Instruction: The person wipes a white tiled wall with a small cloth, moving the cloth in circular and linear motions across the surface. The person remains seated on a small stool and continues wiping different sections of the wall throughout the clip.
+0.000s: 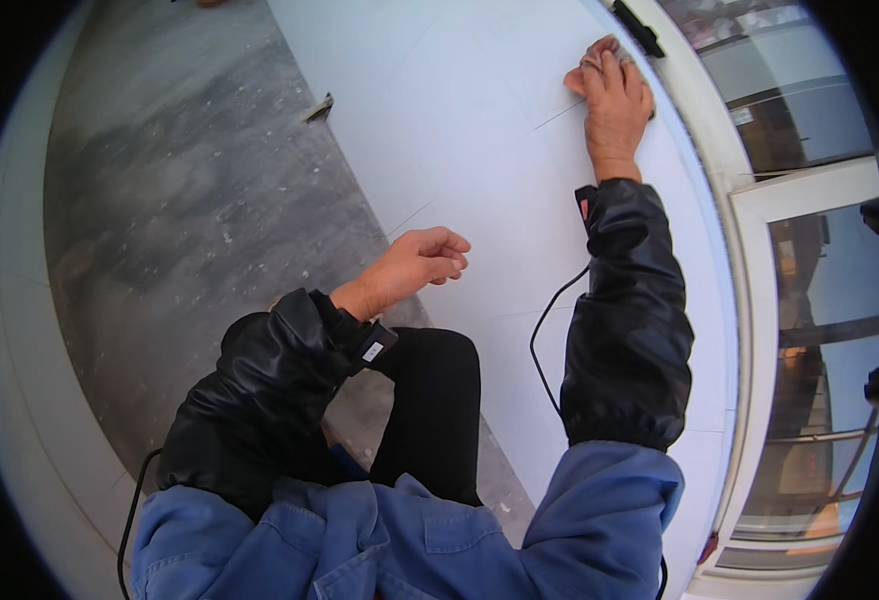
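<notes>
In the head view my right hand (pixel 617 112) presses a crumpled reddish cloth (pixel 576 79) against the white tiled surface (pixel 499 187), near its upper right edge. The hand hides much of the cloth. A thin dark line runs across the white surface from beside this hand. My left hand (pixel 409 266) hangs in front of the white surface's lower left edge, fingers curled loosely, with nothing seen in it. Black sleeve covers and wrist-worn devices are on both forearms.
Grey, dusty concrete floor (pixel 184 217) with pale specks lies at left. A small scrap (pixel 318 109) sits at the white surface's edge. At right are a white window frame (pixel 754 285), glass panes and a black fitting (pixel 638 28). A black cable (pixel 534 341) hangs by my right sleeve.
</notes>
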A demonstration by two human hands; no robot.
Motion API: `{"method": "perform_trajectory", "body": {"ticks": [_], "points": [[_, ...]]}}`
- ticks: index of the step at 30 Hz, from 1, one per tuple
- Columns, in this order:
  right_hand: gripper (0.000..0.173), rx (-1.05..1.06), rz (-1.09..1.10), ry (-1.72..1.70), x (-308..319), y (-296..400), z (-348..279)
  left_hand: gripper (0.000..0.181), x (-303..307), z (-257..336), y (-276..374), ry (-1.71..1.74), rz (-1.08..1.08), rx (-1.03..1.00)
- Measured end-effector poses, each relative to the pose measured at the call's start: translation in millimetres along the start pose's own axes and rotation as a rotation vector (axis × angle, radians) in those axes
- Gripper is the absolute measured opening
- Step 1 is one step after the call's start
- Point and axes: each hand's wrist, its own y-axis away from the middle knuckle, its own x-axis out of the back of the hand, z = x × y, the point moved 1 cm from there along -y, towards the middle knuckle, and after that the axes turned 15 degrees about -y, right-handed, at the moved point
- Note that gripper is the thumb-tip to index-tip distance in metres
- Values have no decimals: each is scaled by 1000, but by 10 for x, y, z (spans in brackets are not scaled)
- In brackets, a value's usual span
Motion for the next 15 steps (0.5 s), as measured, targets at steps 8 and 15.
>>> {"method": "perform_trajectory", "body": {"ticks": [8, 15], "points": [[33, 133, -242, -302, 54, 1447, -960, 35, 109, 111, 351, 33, -2, -71], [19, 177, -407, -427, 55, 1580, -957, 34, 460, -99, 373, 2, 84, -4]]}}
